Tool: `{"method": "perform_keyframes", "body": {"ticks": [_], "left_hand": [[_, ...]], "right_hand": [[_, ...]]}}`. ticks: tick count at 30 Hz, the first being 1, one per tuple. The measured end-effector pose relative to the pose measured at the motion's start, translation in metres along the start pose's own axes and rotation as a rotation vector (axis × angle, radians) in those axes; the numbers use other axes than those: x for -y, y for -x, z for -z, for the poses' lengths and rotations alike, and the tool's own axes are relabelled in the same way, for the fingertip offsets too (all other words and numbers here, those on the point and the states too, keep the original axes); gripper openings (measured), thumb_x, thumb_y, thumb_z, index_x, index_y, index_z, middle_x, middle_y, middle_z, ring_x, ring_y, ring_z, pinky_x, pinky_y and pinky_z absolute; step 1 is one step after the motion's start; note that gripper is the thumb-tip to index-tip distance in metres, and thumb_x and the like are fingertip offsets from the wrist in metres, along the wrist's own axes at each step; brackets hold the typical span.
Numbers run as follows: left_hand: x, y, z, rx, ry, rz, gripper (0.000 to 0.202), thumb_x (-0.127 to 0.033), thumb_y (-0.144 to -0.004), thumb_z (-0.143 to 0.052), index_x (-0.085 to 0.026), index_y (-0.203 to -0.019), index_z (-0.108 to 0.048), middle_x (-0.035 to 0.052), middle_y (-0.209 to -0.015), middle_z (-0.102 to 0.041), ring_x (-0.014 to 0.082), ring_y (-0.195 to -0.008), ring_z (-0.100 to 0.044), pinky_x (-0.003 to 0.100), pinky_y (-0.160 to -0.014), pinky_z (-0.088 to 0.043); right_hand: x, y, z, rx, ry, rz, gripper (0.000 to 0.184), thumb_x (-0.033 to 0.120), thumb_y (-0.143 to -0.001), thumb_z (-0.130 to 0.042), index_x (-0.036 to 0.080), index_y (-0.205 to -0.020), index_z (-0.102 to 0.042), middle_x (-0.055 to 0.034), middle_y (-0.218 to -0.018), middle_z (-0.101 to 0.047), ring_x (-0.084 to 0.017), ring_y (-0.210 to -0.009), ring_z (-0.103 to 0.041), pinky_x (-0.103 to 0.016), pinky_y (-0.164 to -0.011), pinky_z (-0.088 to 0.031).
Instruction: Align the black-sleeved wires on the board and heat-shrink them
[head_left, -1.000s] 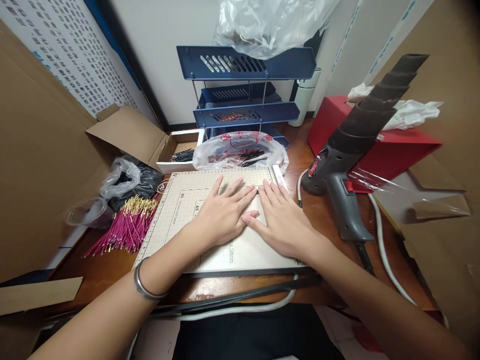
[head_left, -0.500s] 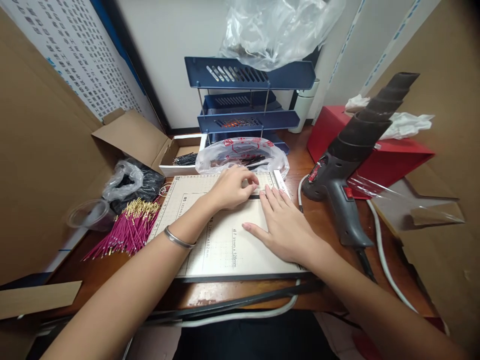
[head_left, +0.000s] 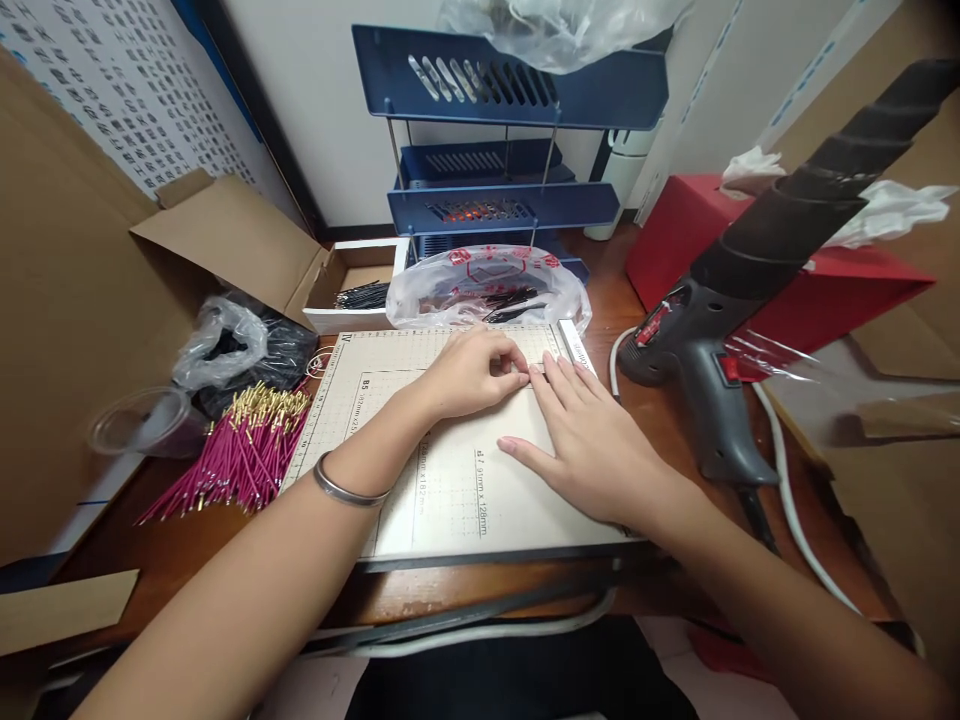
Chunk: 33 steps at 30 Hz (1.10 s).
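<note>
My left hand [head_left: 469, 375] rests on the far part of a beige gridded cutting board [head_left: 450, 480], its fingers curled in a pinch on something too small to make out. Flat on the board lies my right hand [head_left: 589, 440], fingers stretched out and fingertips close to the left hand's. A silver bangle [head_left: 346, 488] circles my left wrist. Just beyond the hands sits a clear plastic bag [head_left: 491, 290] with thin black pieces inside.
A grey heat gun [head_left: 720, 330] lies to the right, its cord running off the desk. A pile of pink wires with gold tips [head_left: 240, 450] lies left of the board, beside a black-filled bag [head_left: 240, 350] and cardboard box [head_left: 300, 270]. Behind stand blue trays [head_left: 510, 200] and a red box [head_left: 750, 250].
My left hand went from lying flat to reaching toward the board's far edge and curling into a pinch. The right hand stayed flat. The view shifted closer.
</note>
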<state>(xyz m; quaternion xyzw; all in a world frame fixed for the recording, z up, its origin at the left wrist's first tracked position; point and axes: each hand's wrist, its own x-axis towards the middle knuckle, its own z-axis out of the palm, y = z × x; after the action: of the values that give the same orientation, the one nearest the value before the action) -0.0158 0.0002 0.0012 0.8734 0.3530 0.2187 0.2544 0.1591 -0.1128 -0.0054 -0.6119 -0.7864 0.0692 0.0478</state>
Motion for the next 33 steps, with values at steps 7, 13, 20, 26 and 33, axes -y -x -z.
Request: {"method": "perform_keyframes", "body": {"ticks": [7, 13, 20, 26, 33], "left_hand": [[0.012, 0.008, 0.014, 0.019, 0.031, 0.046, 0.024, -0.023, -0.088, -0.062, -0.019, -0.106, -0.077, 0.0079, -0.107, -0.073, 0.0258, -0.103, -0.062, 0.047, -0.1, -0.051], [0.011, 0.008, 0.016, 0.09, -0.047, 0.064, 0.025, -0.024, -0.087, -0.061, -0.022, -0.107, -0.077, 0.0079, -0.109, -0.07, 0.0298, -0.114, -0.059, 0.054, -0.11, -0.046], [0.001, 0.011, 0.016, 0.141, -0.191, 0.113, 0.044, -0.022, -0.09, -0.055, -0.025, -0.132, -0.066, 0.0093, -0.149, -0.058, 0.0351, -0.148, -0.043, 0.065, -0.127, -0.029], [-0.004, 0.01, 0.019, 0.288, -0.246, 0.141, 0.066, -0.027, -0.097, -0.042, -0.024, -0.163, -0.043, 0.0079, -0.179, -0.031, 0.0315, -0.169, -0.016, 0.066, -0.137, 0.002], [-0.008, 0.008, 0.019, 0.348, -0.285, 0.184, 0.07, -0.031, -0.101, -0.037, -0.022, -0.171, -0.032, 0.0062, -0.184, -0.019, 0.0265, -0.172, -0.006, 0.063, -0.138, 0.007]], "right_hand": [[-0.002, 0.001, -0.002, -0.033, -0.014, 0.006, 0.113, 0.087, -0.098, -0.027, -0.001, -0.167, -0.036, -0.0273, -0.178, -0.025, -0.043, -0.169, -0.023, -0.06, -0.14, -0.02], [-0.002, 0.001, -0.002, -0.025, -0.017, 0.009, 0.112, 0.087, -0.098, -0.027, -0.001, -0.167, -0.036, -0.0269, -0.178, -0.024, -0.043, -0.169, -0.023, -0.061, -0.14, -0.02], [0.0, 0.001, 0.001, 0.007, 0.019, -0.001, 0.109, 0.084, -0.1, -0.03, -0.002, -0.167, -0.036, -0.0281, -0.178, -0.022, -0.042, -0.17, -0.021, -0.059, -0.14, -0.019], [0.002, 0.0, 0.001, 0.021, 0.066, -0.001, 0.108, 0.083, -0.101, -0.03, -0.002, -0.168, -0.034, -0.0284, -0.178, -0.02, -0.041, -0.17, -0.02, -0.058, -0.14, -0.02], [0.003, 0.001, 0.002, 0.014, 0.065, -0.01, 0.107, 0.082, -0.101, -0.033, -0.002, -0.168, -0.034, -0.0278, -0.178, -0.021, -0.041, -0.17, -0.022, -0.057, -0.14, -0.021]]}}
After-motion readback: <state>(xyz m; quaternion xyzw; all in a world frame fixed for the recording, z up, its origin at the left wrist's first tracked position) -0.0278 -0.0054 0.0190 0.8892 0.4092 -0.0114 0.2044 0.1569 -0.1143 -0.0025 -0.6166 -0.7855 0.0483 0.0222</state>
